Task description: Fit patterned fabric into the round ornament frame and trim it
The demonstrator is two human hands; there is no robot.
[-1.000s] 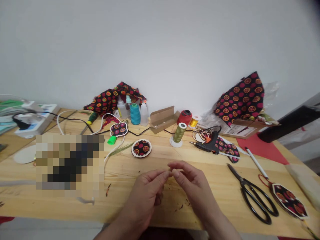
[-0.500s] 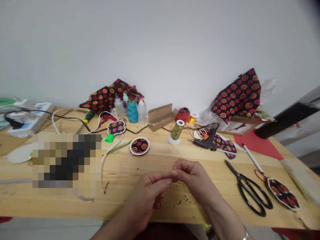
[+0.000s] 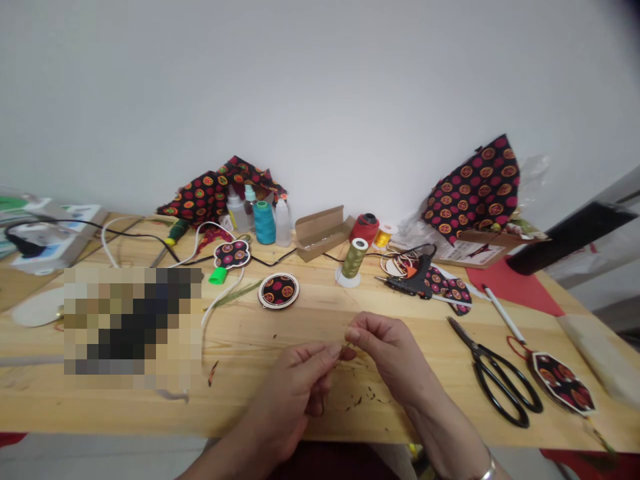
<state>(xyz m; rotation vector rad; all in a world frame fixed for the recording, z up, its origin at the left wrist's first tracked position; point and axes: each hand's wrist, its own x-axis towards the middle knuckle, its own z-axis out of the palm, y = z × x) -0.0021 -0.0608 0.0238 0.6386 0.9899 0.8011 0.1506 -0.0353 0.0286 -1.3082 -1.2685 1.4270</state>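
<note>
Both of my hands meet over the near middle of the wooden table (image 3: 150, 413). My left hand (image 3: 300, 387) is closed in a pinch, fingertips pointing right. My right hand (image 3: 387, 353) is also pinched, its fingertips touching those of the left. Between them is something very thin, possibly a thread, too small to make out. An olive-green thread spool (image 3: 353, 260) stands upright behind the hands. A round fabric-covered disc (image 3: 279, 291) lies to the left of it.
Black scissors (image 3: 495, 377) and an octagonal fabric piece (image 3: 563, 382) lie at the right. A black glue gun (image 3: 413, 280), a white pen (image 3: 503, 313), teal (image 3: 264, 223) and red (image 3: 366, 230) spools, bottles, a cardboard box (image 3: 323, 232), patterned cloth (image 3: 475, 190) and cables crowd the back.
My right hand has lifted slightly and shifted right, drawing a little apart from the left while the fingertips stay close. The view dropped slightly.
</note>
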